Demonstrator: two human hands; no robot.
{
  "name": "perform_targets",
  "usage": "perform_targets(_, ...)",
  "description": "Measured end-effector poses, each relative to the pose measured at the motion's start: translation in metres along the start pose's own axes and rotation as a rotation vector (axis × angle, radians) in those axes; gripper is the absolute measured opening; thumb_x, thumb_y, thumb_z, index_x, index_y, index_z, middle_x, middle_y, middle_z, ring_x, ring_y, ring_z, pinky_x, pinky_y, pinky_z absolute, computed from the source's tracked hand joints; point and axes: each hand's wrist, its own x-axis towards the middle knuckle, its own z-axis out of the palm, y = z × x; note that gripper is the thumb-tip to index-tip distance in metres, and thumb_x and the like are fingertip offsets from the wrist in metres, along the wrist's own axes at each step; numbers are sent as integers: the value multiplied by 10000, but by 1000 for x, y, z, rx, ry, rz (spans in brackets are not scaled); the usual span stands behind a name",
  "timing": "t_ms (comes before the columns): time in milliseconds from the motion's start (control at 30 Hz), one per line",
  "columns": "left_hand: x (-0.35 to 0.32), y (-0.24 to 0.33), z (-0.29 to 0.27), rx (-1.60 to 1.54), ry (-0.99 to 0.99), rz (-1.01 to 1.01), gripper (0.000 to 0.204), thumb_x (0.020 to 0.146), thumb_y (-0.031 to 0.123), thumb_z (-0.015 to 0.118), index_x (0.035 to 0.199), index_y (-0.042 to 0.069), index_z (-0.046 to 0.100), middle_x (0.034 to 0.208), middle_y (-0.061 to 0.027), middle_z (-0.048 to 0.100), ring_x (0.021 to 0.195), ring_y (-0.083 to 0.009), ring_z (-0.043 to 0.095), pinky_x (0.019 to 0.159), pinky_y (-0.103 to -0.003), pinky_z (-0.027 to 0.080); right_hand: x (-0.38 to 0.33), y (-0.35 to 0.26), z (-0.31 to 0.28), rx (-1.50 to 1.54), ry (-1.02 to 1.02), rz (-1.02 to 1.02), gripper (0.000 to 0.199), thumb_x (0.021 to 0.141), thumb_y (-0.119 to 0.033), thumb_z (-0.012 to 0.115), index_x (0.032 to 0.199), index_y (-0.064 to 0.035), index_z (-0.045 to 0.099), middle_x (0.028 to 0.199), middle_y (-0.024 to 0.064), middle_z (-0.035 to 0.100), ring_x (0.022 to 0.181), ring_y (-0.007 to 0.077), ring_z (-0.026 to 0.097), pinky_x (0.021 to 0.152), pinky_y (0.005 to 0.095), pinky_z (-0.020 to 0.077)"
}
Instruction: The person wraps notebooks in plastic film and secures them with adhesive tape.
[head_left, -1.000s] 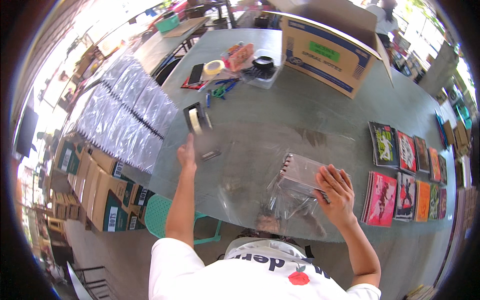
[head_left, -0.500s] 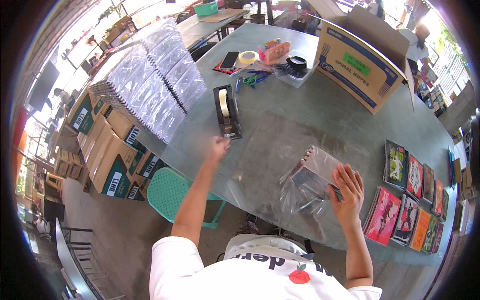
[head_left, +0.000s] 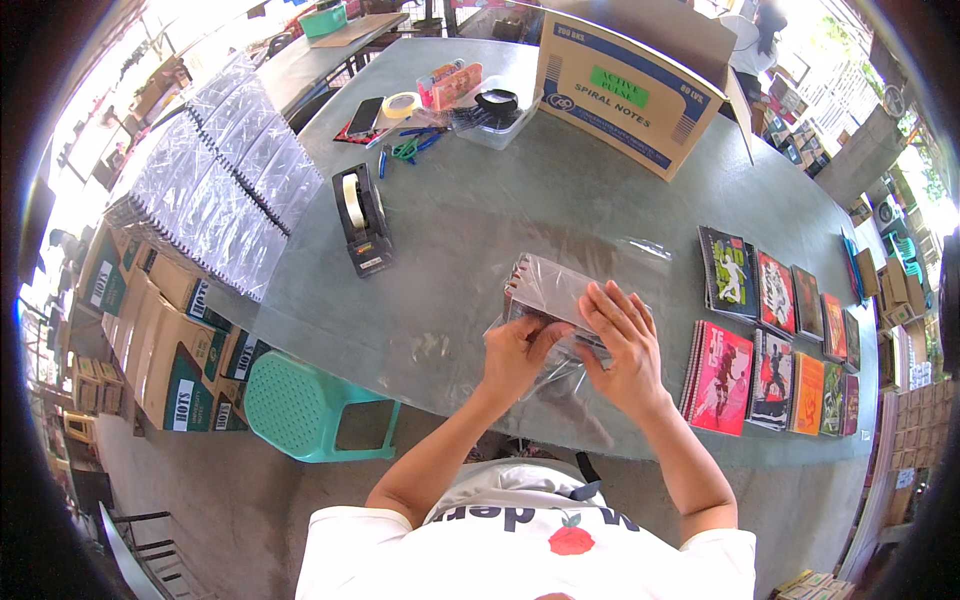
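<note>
A small stack of spiral notebooks (head_left: 553, 283) lies in clear plastic film on the table, its spiral binding toward the far left. My right hand (head_left: 622, 338) rests on the stack's right part with fingers stretched out. At the near left edge of the stack, my left hand (head_left: 515, 358) has its fingers curled and thumb pressed in against the wrapped side; whatever sits between them is hidden. Loose film (head_left: 575, 395) bunches below the hands. Left of the stack stands a black tape dispenser (head_left: 364, 222) with a roll of clear tape.
Tall stacks of film-wrapped notebooks (head_left: 205, 165) stand at the left. Notebooks with printed covers (head_left: 722, 375) lie in rows at right. A cardboard box (head_left: 625, 95), scissors (head_left: 405, 150), a phone (head_left: 366, 116) and a plastic tub (head_left: 497, 128) are farther back. A green stool (head_left: 300, 405) stands by the near edge.
My left hand has moved from the tape dispenser's front end to the near left edge of the wrapped notebooks. My right hand stays on the stack. The whole view has shifted.
</note>
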Motion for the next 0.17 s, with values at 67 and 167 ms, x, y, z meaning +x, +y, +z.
perform_targets(67,-3,-16,3,35,52,15,284,780,303,674,724,28,638,560,-165,548,436,-243,498,449,-311,394,8,1,-8,120,-78,97,540,679,-247,736,1169,-99,562,1279,103,487,1215,239,437,1019,415,301)
perform_targets(167,-9,-29,5,198,-114,2,299,758,316,696,730,23,645,558,-155,561,449,-241,530,455,-325,404,56,15,-22,489,-440,514,534,723,-279,706,1209,-140,531,1326,171,420,1237,312,397,1040,423,272)
